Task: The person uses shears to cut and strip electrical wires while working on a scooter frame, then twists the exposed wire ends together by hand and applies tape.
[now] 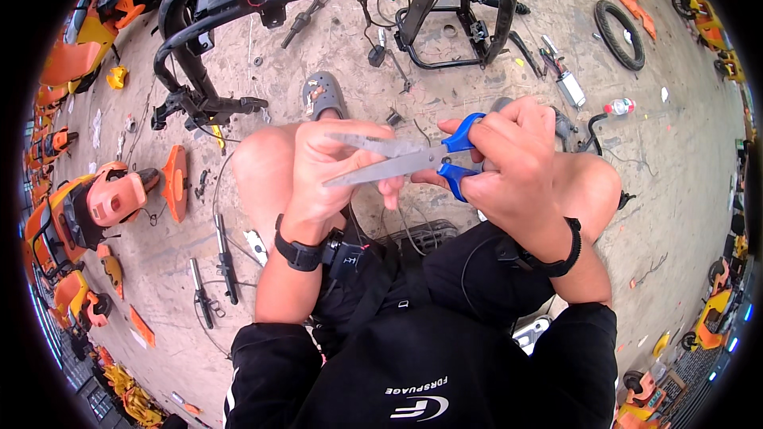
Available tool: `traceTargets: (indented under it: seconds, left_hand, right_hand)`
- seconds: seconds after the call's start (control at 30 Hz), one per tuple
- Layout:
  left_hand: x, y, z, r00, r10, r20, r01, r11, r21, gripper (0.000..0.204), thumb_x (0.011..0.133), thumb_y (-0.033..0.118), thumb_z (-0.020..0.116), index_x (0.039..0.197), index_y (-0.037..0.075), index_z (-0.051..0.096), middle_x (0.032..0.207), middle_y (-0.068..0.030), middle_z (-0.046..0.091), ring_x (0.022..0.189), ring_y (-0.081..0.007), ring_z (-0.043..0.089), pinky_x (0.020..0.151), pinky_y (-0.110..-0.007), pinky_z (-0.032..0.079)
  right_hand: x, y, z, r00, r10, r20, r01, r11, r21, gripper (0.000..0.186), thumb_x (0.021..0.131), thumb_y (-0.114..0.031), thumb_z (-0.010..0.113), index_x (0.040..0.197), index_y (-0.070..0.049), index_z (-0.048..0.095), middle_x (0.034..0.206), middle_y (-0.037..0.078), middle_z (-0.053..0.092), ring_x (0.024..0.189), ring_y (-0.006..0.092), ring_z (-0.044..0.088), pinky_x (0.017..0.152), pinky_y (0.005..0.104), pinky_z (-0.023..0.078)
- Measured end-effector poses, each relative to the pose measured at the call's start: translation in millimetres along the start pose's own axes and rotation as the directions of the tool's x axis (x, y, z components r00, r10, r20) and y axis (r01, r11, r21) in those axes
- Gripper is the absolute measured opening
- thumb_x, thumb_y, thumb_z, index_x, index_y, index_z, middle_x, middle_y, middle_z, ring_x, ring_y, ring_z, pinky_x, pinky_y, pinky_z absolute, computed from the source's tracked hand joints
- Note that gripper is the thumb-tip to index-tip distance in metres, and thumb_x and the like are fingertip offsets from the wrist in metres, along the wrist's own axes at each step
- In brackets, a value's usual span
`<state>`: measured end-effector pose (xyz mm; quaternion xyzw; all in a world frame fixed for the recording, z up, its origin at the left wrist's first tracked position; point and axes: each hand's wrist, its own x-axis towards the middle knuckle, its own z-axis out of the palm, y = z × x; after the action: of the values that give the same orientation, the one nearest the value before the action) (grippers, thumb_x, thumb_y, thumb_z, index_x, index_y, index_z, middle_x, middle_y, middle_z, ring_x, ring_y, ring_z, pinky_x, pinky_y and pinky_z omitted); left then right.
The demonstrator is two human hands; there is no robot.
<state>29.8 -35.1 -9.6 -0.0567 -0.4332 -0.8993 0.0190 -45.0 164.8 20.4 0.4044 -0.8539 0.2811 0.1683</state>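
Observation:
My right hand (pixel 515 165) grips a pair of scissors (pixel 389 167) by its blue handles, with fingers through the loops. The two grey blades are spread apart and point left, across the front of my left hand (pixel 314 163). My left hand is closed, its fingers curled behind the blades. Whatever it may hold is hidden or too small to make out. Both hands are raised between my bent knees, above the concrete floor.
Ahead stands a black metal scooter frame (pixel 179 52) with dangling cables. A black tyre (pixel 620 35), a silver box with wires (pixel 571 89) and a small bottle (pixel 620 106) lie right. Left are orange body parts (pixel 175 183) and shock absorbers (pixel 225 258). Yellow-orange scooters line both sides.

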Motion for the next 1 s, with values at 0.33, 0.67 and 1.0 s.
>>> traceTargets:
  seconds: [0.33,0.67,1.0]
  left_hand:
    - [3,5,5,0.999,0.001,-0.041,0.001,0.999,0.046,0.014,0.090,0.001,0.060,0.093,-0.011,0.065,0.073,-0.0172,0.065,0.059,-0.0204,0.064,0.050,-0.031,0.056]
    - [10,3,22,0.983,-0.090,-0.163,0.131,0.957,0.259,0.024,0.089,-0.002,0.061,0.112,-0.009,0.059,0.091,-0.0192,0.069,0.074,-0.0205,0.067,0.068,-0.032,0.058]
    - [8,-6,25,0.973,-0.076,-0.219,0.172,0.869,0.464,0.020,0.090,0.003,0.063,0.107,-0.008,0.061,0.096,-0.0150,0.069,0.089,-0.0187,0.068,0.077,-0.028,0.056]
  right_hand:
    - [5,8,-5,0.797,0.453,0.400,-0.601,0.531,0.597,0.036,0.075,-0.027,0.080,0.101,-0.004,0.071,0.073,-0.001,0.059,0.072,0.0088,0.052,0.065,0.0240,0.039]
    - [5,2,-4,0.660,0.403,0.634,-0.653,-0.110,0.749,0.031,0.082,-0.007,0.072,0.109,0.005,0.064,0.097,0.010,0.069,0.087,0.0127,0.065,0.075,0.0238,0.051]
    - [-2,-2,12,0.702,0.459,0.545,-0.609,-0.011,0.793,0.030,0.080,-0.003,0.073,0.108,0.006,0.064,0.094,0.010,0.068,0.084,0.0131,0.065,0.074,0.0242,0.053]
